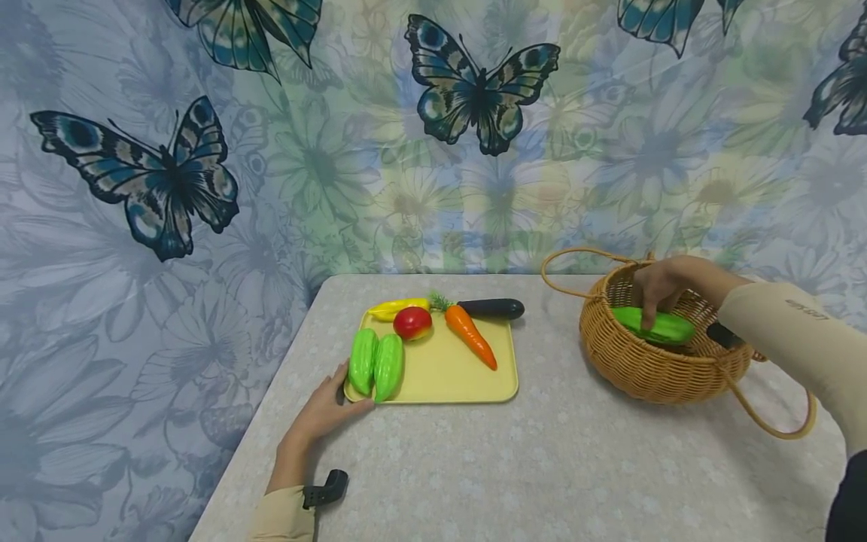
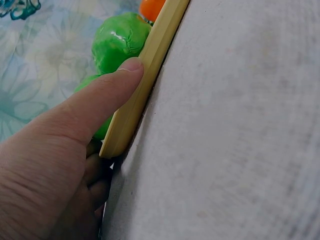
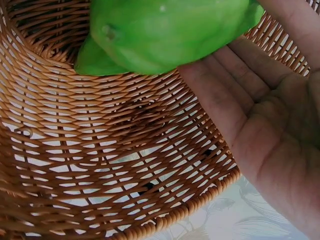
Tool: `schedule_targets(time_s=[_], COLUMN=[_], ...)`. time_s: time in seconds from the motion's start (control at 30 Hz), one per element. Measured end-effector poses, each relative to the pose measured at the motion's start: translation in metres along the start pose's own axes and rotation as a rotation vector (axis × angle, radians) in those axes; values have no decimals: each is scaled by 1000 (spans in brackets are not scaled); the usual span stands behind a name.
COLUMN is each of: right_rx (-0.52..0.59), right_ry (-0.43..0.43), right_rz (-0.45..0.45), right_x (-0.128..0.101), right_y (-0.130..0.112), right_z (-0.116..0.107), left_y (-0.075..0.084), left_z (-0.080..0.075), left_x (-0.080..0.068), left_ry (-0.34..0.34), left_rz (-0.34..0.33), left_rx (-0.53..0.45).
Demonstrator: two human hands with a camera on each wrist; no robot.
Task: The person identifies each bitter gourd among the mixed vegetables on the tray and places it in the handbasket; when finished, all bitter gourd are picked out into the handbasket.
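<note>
Left hand (image 1: 328, 407) apparently gripping yellow tray (image 1: 443, 374) at eight o'clock corner, fingers partly hidden, right hand (image 1: 658, 284) gripping green vegetable (image 1: 668, 328) inside wicker basket (image 1: 646, 374), three o'clock of tray.

No readable text. Only a short dark marking (image 1: 806, 309) on the right sleeve (image 1: 789, 342), head view: sits on upper side, runs lengthwise, looks like lettering, too small and blurred to make out.

A plump green vegetable (image 1: 670, 329) is held sideways inside a round wicker basket (image 1: 650, 379); leftward, a yellow tray (image 1: 443, 380) (rectangular, round-cornered) lies flat.
</note>
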State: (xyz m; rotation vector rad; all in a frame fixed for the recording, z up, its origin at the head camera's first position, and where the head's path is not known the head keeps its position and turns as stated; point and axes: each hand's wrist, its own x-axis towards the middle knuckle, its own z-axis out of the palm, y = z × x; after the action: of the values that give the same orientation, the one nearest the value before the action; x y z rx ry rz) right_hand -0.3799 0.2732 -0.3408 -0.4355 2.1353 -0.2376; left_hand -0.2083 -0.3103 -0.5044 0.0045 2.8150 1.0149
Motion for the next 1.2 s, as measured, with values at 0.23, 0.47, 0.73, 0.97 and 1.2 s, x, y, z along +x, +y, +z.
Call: schedule_targets(time_s=[0.23,0.47,0.73,0.97,1.2], right_rx=[2,0,20,-56,-177], right_ry=[14,24,24,47,101], right_rz=[-19,-8,-6,-23,-70], right_x=[-1,-4,-10,-20,-40], right_y=[6,8,6,-4,-25], right_z=[1,3,4,-2,-15], left_y=[3,4,3,1,-1], left_z=[-2,-1,1,1,-1], left_x=[-1,1,3,3,1], left_ry=[-9,-4,-10,-17,-16], left_rz=[7,13,-20,-35,-22], left_rx=[14,14,28,26,19])
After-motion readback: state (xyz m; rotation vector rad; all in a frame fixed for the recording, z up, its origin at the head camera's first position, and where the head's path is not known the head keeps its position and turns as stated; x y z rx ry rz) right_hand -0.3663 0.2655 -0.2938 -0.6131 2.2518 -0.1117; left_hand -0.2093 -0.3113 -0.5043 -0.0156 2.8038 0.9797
